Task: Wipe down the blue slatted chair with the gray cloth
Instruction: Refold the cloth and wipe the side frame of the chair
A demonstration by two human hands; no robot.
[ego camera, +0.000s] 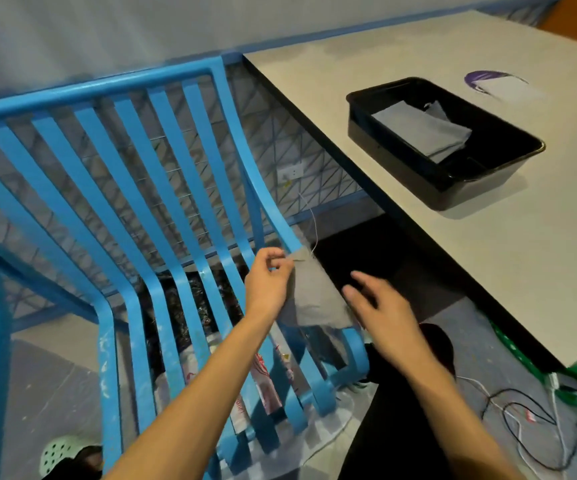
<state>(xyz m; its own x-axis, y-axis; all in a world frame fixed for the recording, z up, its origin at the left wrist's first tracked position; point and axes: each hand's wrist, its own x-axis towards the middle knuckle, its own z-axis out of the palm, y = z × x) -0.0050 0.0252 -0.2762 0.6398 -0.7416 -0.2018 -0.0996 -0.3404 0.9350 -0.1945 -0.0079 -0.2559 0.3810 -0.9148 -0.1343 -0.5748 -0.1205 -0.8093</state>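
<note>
The blue slatted chair (117, 188) fills the left and middle of the head view, backrest up, seat slats running toward me. A gray cloth (315, 292) hangs over the rightmost slat near the seat bend. My left hand (268, 282) pinches the cloth's upper left edge with fingertips. Just right of the cloth, my right hand (380, 313) hovers with fingers spread and holds nothing.
A pale table (488, 220) stands to the right, its dark edge close to the chair. On it sits a black tray (366, 126) with folded gray cloths (422, 131). Wires (522, 420) lie on the floor at lower right. Bags lie under the chair.
</note>
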